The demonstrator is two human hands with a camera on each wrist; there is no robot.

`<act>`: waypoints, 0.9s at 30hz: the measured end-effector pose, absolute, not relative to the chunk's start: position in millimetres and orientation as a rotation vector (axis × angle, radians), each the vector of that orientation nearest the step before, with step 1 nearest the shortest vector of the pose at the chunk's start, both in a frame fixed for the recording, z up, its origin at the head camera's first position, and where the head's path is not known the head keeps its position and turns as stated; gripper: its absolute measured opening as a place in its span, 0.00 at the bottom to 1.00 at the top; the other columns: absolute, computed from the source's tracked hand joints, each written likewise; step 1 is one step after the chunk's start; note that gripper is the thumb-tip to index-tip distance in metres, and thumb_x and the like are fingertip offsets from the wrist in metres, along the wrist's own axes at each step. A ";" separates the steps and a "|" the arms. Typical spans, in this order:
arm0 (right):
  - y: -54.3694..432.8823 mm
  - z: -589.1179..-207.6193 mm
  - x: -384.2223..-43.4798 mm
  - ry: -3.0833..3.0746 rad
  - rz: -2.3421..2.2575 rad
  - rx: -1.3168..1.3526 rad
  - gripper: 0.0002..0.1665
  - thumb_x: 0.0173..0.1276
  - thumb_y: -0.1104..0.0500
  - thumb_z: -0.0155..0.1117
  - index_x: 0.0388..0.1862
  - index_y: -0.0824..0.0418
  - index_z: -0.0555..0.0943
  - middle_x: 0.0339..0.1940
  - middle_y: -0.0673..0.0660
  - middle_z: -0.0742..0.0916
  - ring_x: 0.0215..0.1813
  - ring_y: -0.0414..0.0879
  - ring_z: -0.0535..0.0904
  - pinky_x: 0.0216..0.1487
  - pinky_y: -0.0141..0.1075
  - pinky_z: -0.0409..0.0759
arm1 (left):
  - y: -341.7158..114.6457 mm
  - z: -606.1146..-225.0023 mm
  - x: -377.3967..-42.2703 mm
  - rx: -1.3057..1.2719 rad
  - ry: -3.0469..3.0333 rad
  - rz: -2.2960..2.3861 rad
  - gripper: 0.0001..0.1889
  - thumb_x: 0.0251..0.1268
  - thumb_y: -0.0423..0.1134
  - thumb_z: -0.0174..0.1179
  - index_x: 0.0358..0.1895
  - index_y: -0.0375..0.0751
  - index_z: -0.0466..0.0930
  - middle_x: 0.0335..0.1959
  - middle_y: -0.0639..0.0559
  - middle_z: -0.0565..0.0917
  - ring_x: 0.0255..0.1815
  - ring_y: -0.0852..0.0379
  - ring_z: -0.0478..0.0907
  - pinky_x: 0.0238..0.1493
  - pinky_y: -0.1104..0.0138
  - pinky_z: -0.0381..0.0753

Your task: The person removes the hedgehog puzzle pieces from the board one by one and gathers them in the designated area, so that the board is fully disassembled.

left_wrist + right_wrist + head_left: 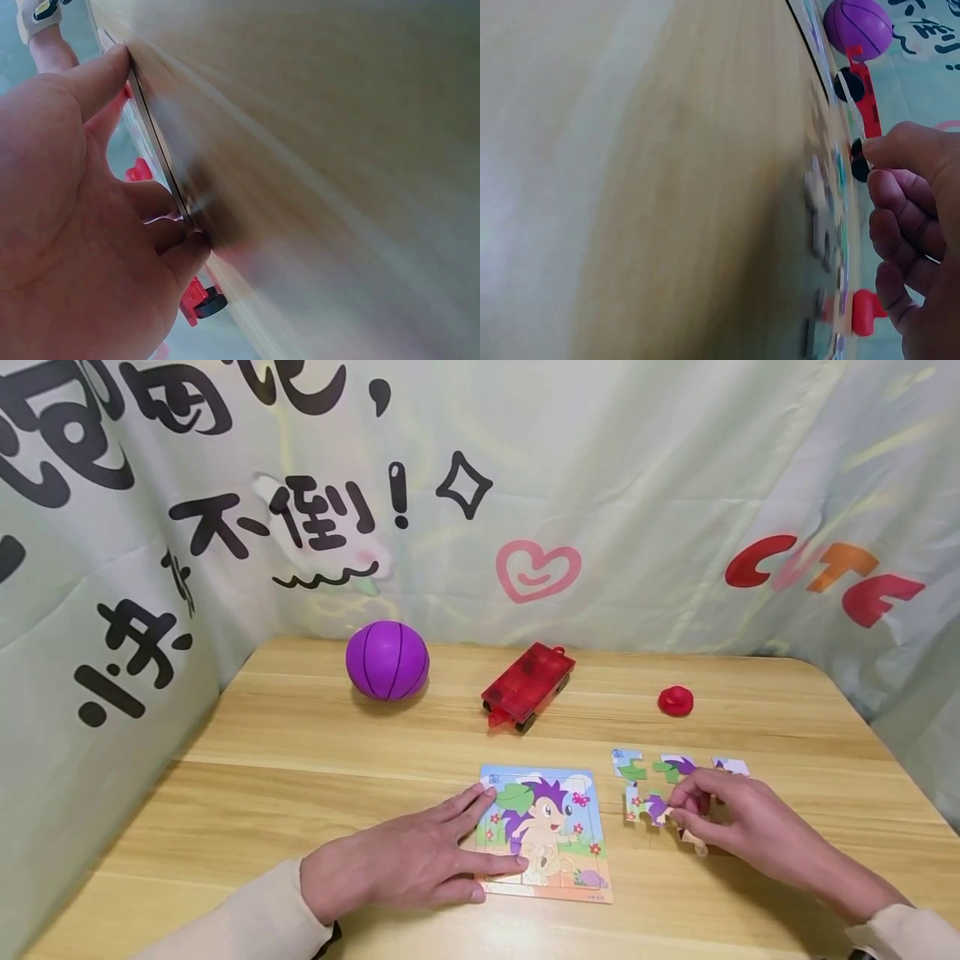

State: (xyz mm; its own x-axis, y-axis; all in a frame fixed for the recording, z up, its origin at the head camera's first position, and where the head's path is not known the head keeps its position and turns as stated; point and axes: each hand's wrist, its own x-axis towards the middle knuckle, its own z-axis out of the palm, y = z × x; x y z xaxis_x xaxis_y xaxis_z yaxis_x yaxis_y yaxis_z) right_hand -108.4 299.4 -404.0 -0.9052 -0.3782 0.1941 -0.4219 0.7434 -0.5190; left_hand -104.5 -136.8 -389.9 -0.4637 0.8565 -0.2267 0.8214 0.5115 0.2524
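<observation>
My left hand (420, 860) rests with spread fingers on the left part of a square picture puzzle (573, 827) showing a purple-haired hedgehog. The left wrist view shows the fingertips (120, 60) right at the puzzle's thin edge. To the right, my right hand (742, 814) pinches a small jigsaw piece (853, 105) between thumb and index finger; the piece appears nearly edge-on in the right wrist view. Loose pieces lie around that hand, among them a blue-green corner piece (628, 763) and a purple-and-green piece (678, 765). The hand partly hides others.
At the back of the wooden table (285, 735) sit a purple ball (387, 662) and a red toy wagon (528, 685) with black wheels. A small red hat-shaped toy (676, 701) lies at the back right. A printed curtain (637, 485) hangs behind the table.
</observation>
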 end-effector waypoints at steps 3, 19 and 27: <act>304.2 -408.0 -108.6 -2.873 0.881 0.687 0.16 0.66 0.63 0.83 0.39 0.45 0.85 0.30 0.34 0.79 0.35 0.31 0.73 0.33 0.27 0.72 | -136.6 -389.3 -104.7 1.395 2.431 0.155 0.27 0.90 0.61 0.44 0.85 0.84 0.55 0.92 0.37 0.46 0.93 0.41 0.43 0.88 0.53 0.61; 299.1 -410.7 -114.3 -2.921 0.827 0.754 0.13 0.66 0.59 0.83 0.39 0.43 0.86 0.27 0.32 0.77 0.33 0.29 0.72 0.33 0.27 0.71 | -136.1 -390.3 -104.9 1.381 2.425 0.169 0.27 0.90 0.61 0.44 0.85 0.85 0.55 0.92 0.39 0.45 0.94 0.42 0.43 0.88 0.53 0.61; 296.2 -411.8 -118.6 -2.902 0.838 0.843 0.14 0.67 0.61 0.82 0.38 0.42 0.86 0.27 0.32 0.76 0.33 0.28 0.70 0.32 0.27 0.69 | -136.2 -389.8 -105.0 1.358 2.417 0.173 0.27 0.90 0.61 0.44 0.85 0.85 0.54 0.93 0.39 0.44 0.94 0.42 0.42 0.88 0.53 0.61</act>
